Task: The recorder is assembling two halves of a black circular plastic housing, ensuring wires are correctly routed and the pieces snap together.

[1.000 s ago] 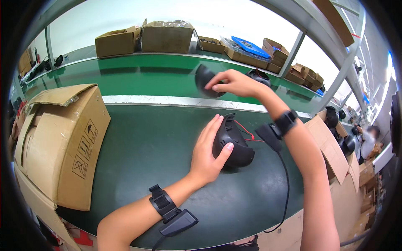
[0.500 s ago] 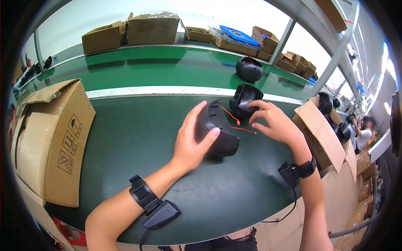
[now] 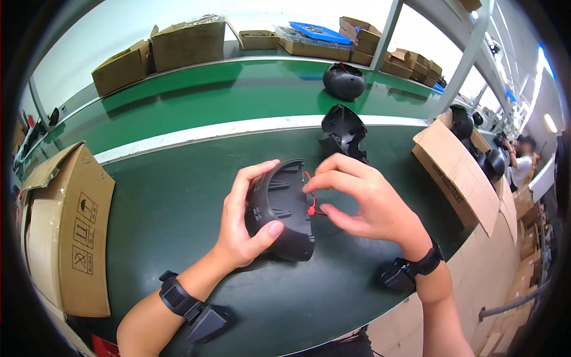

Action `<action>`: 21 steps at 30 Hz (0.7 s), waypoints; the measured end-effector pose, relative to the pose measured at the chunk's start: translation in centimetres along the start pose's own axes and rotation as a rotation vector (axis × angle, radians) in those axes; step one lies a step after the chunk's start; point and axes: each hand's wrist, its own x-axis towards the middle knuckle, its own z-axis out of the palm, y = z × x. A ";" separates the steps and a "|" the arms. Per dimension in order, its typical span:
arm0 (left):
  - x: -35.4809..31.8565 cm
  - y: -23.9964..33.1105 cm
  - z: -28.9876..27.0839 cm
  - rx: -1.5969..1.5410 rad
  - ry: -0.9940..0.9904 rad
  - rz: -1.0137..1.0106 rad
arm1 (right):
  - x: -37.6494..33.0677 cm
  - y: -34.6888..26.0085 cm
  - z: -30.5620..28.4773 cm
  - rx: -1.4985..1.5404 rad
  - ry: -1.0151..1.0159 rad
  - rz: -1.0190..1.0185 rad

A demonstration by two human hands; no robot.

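Note:
My left hand (image 3: 241,223) is closed around a curved black plastic shell (image 3: 292,223), its thumb across the near side. Ribs and posts show inside the shell, which is held tilted over the green worktable. A red wire (image 3: 313,210) with a small red connector hangs at the shell's right rim. Beside that wire is my right hand (image 3: 369,199), thumb and index finger apart; the index fingertip reaches the rim. A second black shell (image 3: 344,132) lies on the table just beyond my right hand, its hollow side showing.
Left of me stands an open cardboard box (image 3: 89,238). At the right, another carton (image 3: 458,178) holds black shells. A rounded black housing (image 3: 344,82) sits on the green belt (image 3: 202,95) behind the white rail. Boxes and a blue tray (image 3: 321,33) line the back; a person (image 3: 522,163) is far right.
The held shell has come nearer and to the left, turning its inside more toward me. My right hand has moved from the second shell to the red wire; that shell now lies differently.

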 end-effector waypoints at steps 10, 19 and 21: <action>0.4 0.0 0.5 -0.030 -0.161 0.000 | -0.6 2.3 0.1 0.068 0.194 -0.070; 0.2 0.3 0.7 -0.028 -0.106 -0.052 | -0.9 0.7 -2.1 0.051 -0.156 0.519; -0.1 0.5 0.4 0.068 -0.029 -0.004 | -1.4 0.2 -2.0 0.132 -0.376 0.420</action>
